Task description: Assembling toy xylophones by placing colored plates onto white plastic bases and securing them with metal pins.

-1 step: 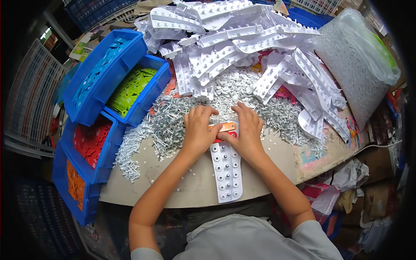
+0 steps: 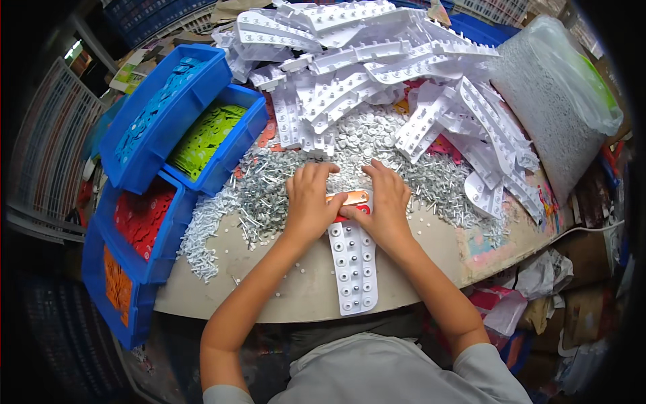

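A white plastic strip lies lengthwise on the table before me, with white rings along both sides and metal pins down its middle. Across its far part sit an orange flat plastic piece and, just nearer, a red flat plastic piece. My left hand is at their left, its thumb tip on the red piece. From the right, the thumb of my right hand presses on the same red piece. The other fingers of both hands are bent and apart from the thumbs. The thumbs partly hide both coloured pieces.
Heaped metal pins and white rings lie beyond my hands, below piled white strips. Blue bins with coloured pieces stand left. A clear bag of small grey-white parts leans at right. The table edge curves near me.
The whole view has shifted very slightly. My hands keep the same pose, thumbs on the red piece.
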